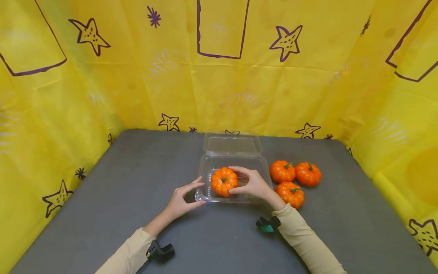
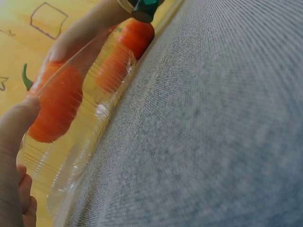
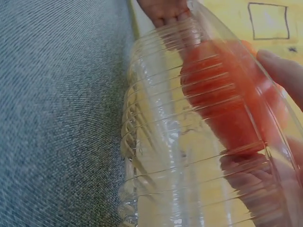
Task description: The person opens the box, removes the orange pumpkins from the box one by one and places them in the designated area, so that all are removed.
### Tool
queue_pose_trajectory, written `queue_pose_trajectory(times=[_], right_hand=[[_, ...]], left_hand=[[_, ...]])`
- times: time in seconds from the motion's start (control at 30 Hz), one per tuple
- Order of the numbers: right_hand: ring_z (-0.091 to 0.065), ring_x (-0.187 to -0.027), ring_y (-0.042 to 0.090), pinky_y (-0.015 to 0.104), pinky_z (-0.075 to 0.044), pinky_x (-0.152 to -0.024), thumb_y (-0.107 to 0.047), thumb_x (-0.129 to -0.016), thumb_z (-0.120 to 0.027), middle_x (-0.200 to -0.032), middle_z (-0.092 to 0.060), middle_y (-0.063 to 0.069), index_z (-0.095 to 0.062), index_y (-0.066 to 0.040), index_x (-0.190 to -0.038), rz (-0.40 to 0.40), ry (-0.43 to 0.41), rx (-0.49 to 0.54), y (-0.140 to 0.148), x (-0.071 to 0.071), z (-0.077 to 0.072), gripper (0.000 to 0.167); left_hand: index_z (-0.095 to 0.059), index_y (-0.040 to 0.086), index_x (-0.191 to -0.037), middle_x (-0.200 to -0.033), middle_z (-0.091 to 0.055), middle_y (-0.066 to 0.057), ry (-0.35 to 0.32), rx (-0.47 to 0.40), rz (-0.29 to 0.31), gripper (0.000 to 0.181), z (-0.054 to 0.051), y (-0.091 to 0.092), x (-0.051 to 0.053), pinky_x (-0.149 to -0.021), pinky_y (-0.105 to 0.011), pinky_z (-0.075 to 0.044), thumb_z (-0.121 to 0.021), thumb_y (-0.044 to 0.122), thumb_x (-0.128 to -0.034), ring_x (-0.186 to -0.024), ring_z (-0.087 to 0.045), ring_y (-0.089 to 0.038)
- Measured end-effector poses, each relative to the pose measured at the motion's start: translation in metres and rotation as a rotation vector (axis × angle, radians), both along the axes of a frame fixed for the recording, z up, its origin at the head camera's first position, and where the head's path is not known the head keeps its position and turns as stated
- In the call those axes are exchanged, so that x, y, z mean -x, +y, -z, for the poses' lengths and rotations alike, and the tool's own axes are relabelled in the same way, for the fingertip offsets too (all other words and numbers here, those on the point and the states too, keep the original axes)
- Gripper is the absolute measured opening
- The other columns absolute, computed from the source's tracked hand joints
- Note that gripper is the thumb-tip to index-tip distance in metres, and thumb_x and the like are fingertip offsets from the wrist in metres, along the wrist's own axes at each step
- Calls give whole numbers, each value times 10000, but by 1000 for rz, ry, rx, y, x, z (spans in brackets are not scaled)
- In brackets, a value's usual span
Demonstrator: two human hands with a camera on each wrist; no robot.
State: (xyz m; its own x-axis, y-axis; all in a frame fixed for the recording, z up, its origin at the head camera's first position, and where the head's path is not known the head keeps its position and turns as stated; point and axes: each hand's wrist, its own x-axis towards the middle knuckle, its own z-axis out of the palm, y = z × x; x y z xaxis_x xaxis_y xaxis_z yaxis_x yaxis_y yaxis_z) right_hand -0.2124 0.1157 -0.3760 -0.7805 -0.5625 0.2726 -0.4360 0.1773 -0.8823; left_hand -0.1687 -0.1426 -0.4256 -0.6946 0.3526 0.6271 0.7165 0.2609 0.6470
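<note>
A small orange pumpkin with a green stem is pinched between the thumb and fingers of my right hand. It is over or inside the base of a hinged clear plastic container, whose lid lies folded back. In the right wrist view the pumpkin shows through the ribbed wall, partly above the rim. Whether it touches the floor of the container, I cannot tell. My left hand is at the container's left front corner, thumb and fingers spread apart, fingertips at its edge.
Several more pumpkins sit right of the container: one at the back, one farther right, and one in front, partly behind my right forearm. Yellow patterned cloth walls the grey table at the back and sides.
</note>
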Motion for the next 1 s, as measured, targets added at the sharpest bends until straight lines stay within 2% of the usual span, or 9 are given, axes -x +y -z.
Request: queue_pose_trajectory(times=[0.13,0.27,0.37,0.63,0.87,1.0], right_hand=[[-510,-1070,338,369,-437,-849,75,-653,-751,-1189,-507,255,-491,116,-1163,16,-31,58,2,4,9,573],[-511,-1077,309,335,-441,-845,67,-650,-757,-1201,-502,235,-486,93,-1077,40,-78,102,6,11,19,506],[-522,-1061,301,330,-452,-831,47,-654,-763,-1183,-513,231,-480,87,-1075,33,-81,118,8,15,24,509],[-508,-1083,301,350,-453,-827,50,-683,-740,-1214,-492,246,-422,71,-1275,3,-86,169,13,18,18,673],[-526,-1063,269,344,-452,-827,55,-670,-746,-1220,-497,222,-473,81,-1222,41,-93,179,23,18,15,617],[-528,-1063,253,337,-453,-825,2,-676,-759,-1251,-475,212,-468,77,-1222,57,-93,173,32,14,13,624]], left_hand=[[-590,-62,-1079,-1166,-482,-316,26,10,1,510,0,-1,1,-952,-253,-334,-785,-39,-608,-1066,-476,-425],[-597,-40,-1086,-1172,-486,-305,22,15,-4,511,1,-1,2,-953,-269,-337,-787,-30,-611,-1079,-476,-407],[-596,-46,-1083,-1175,-486,-303,9,10,-4,508,2,-1,2,-955,-264,-334,-787,-31,-613,-1085,-475,-399],[-582,-80,-1081,-1166,-487,-310,10,-2,-5,509,1,-2,5,-956,-269,-334,-781,-43,-615,-1088,-478,-389],[-573,-108,-1071,-1181,-487,-294,-6,10,-20,493,-1,-3,6,-961,-262,-326,-774,-48,-625,-1091,-476,-389],[-583,-79,-1080,-1163,-489,-311,29,10,-13,499,-1,-3,6,-952,-242,-332,-773,-47,-620,-1068,-485,-407]])
